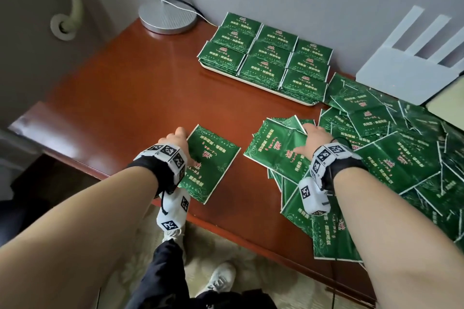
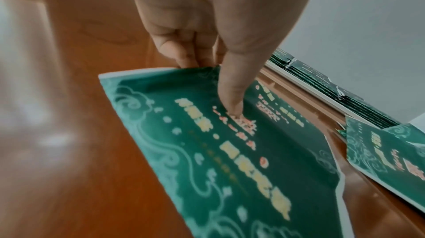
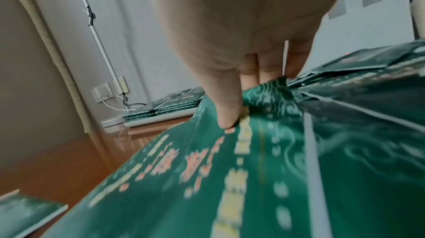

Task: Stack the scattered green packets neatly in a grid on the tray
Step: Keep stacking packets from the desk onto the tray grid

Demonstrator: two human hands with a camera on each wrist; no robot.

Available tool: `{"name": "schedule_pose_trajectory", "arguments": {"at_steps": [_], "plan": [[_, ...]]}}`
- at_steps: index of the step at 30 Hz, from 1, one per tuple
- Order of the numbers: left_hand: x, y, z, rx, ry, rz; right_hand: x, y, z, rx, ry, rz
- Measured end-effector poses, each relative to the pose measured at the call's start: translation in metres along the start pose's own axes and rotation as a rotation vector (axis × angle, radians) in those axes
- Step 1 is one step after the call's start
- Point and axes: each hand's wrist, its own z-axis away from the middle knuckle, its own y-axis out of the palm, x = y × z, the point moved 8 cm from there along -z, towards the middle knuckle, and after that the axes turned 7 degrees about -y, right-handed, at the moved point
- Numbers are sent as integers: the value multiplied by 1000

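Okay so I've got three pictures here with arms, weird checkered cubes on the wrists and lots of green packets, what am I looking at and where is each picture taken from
There is no machine: a person is sorting with bare hands. The checkered cubes are marker blocks strapped on with the wrist cameras. The wide picture comes from a camera on the person's head; the two close ones look along each hand from the wrists.

On the brown table, a tray at the back holds green packets stacked in a grid. A loose pile of packets covers the right side.

The left hand pinches the edge of a single packet, thumb on top. The right hand pinches a packet from the pile the same way. A lamp base stands behind.
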Motion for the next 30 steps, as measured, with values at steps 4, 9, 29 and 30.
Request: {"name": "schedule_pose_trajectory", "arguments": {"at_steps": [4, 9, 29, 30], "plan": [[2, -2, -5, 65, 40, 22, 2, -23, -4, 13, -13, 120], [1, -10, -4, 116, 58, 210, -5, -43, 2, -12, -60, -46], [-31, -36, 17, -22, 261, 214, -24, -9, 31, -145, -140, -533], [-31, -36, 16, -42, 259, 210, -24, -10, 31, -158, -151, -489]]}}
